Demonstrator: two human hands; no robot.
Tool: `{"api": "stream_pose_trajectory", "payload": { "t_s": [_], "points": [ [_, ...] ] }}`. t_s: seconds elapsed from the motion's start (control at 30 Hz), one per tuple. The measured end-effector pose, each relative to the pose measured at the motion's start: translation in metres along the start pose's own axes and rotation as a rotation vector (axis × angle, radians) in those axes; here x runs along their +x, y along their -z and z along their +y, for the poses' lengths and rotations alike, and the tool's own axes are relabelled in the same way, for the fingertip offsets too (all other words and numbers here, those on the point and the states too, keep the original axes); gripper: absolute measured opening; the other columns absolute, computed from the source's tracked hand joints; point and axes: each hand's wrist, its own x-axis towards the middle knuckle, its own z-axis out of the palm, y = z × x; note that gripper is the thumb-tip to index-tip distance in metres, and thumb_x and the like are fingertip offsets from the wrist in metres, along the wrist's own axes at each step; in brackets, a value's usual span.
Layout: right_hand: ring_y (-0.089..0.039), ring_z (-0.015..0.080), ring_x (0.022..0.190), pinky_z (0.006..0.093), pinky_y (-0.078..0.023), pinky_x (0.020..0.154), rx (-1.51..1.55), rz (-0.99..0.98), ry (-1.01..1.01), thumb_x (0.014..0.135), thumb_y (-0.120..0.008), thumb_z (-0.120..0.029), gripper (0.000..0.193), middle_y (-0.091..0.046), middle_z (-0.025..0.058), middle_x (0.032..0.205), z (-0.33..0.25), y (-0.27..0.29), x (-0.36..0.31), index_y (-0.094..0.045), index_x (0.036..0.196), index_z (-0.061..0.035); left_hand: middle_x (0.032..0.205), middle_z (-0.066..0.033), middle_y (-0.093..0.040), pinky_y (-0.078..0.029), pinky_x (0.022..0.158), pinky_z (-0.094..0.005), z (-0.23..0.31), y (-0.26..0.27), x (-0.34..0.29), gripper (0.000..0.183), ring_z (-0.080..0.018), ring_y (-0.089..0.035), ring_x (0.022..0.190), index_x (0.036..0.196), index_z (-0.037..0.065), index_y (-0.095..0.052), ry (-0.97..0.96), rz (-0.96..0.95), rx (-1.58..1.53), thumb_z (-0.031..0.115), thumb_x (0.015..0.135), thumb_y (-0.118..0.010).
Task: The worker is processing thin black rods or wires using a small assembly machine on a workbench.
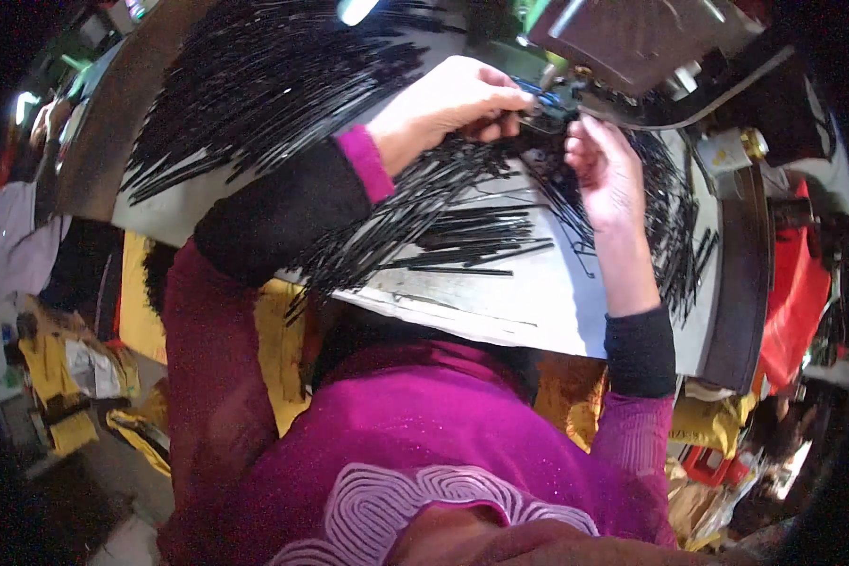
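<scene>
My left hand (457, 106) reaches in from the left to the head of a dark machine (632, 42). Its thumb and fingers are pinched together at the machine's working point, where a small dark piece is too unclear to name. Opposite it, my right hand (608, 174) has its fingers curled in, the tips close to the same spot; what they hold, if anything, is hidden. Below and between the hands lie thin black strips (424, 208) in a loose pile. A smaller bunch of black strips (472, 236) rests on the white tabletop (538, 302) nearer my body.
A large heap of black strips (264, 85) covers the table's far left, and more strips (674, 226) lie at the right. A thread spool (726, 151) stands beside the machine. Yellow sacks (712, 424) and a red cloth or bag (797, 302) are off the right edge.
</scene>
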Motion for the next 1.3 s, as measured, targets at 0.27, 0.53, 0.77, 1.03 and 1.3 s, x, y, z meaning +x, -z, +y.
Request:
{"api": "stream_pose_trajectory", "payload": {
  "t_s": [0.27, 0.53, 0.77, 1.03, 1.3],
  "points": [
    [-0.062, 0.0129, 0.069, 0.0227, -0.053, 0.06, 0.044, -0.084, -0.058, 0.087, -0.054, -0.016, 0.019, -0.063, 0.0076, 0.083, 0.006, 0.003, -0.003, -0.058, 0.098, -0.0014, 0.067, -0.0056, -0.062, -0.042, 0.043, -0.0195, 0.003, -0.013, -0.014, 0.031, -0.0096, -0.058, 0.051, 0.092, -0.001, -0.061, 0.015, -0.201, 0.06, 0.029, 0.083, -0.058],
    [-0.063, 0.0182, 0.07, 0.0248, -0.054, 0.06, 0.08, -0.049, -0.013, 0.088, -0.053, -0.016, 0.02, -0.061, 0.0094, 0.081, 0.002, 0.006, -0.003, -0.057, 0.097, 0.0007, 0.07, -0.0133, -0.061, -0.046, 0.052, -0.033, 0.007, 0.065, -0.021, 0.03, -0.0233, -0.059, 0.055, 0.092, 0.001, -0.063, -0.135, 0.112, 1.0, 0.026, 0.077, -0.057],
    [-0.062, 0.0159, 0.067, 0.0239, -0.053, 0.058, 0.021, -0.078, -0.055, 0.087, -0.054, -0.018, 0.02, -0.061, 0.0078, 0.08, 0.003, -0.001, -0.006, -0.057, 0.096, 0.0006, 0.077, -0.0216, -0.06, -0.047, 0.068, -0.0458, -0.008, 0.073, -0.023, 0.026, -0.0371, -0.059, 0.075, 0.079, 0.0, -0.061, -0.16, 0.214, 1.481, 0.026, 0.072, -0.061],
    [-0.057, 0.0098, 0.059, 0.0208, -0.047, 0.051, -0.047, -0.196, -0.103, 0.088, -0.053, -0.018, 0.023, -0.059, 0.0046, 0.075, -0.002, -0.004, -0.012, -0.057, 0.099, 0.0013, 0.083, -0.0199, -0.06, -0.047, 0.072, -0.0423, -0.01, 0.076, -0.022, 0.034, -0.0365, -0.058, 0.079, 0.091, 0.001, -0.062, -0.224, 0.235, 1.314, 0.028, 0.071, -0.06],
    [-0.053, 0.0069, 0.053, 0.0185, -0.047, 0.049, -0.473, -0.519, -0.192, 0.087, -0.054, -0.02, 0.025, -0.057, 0.0034, 0.067, -0.006, -0.027, -0.026, -0.058, 0.1, 0.0018, 0.078, -0.0003, -0.059, -0.036, 0.049, -0.0149, 0.001, 0.043, -0.013, 0.031, -0.0038, -0.052, 0.058, 0.111, 0.009, -0.056, 0.036, -0.129, 0.164, 0.023, 0.084, -0.058]
  ]
}}
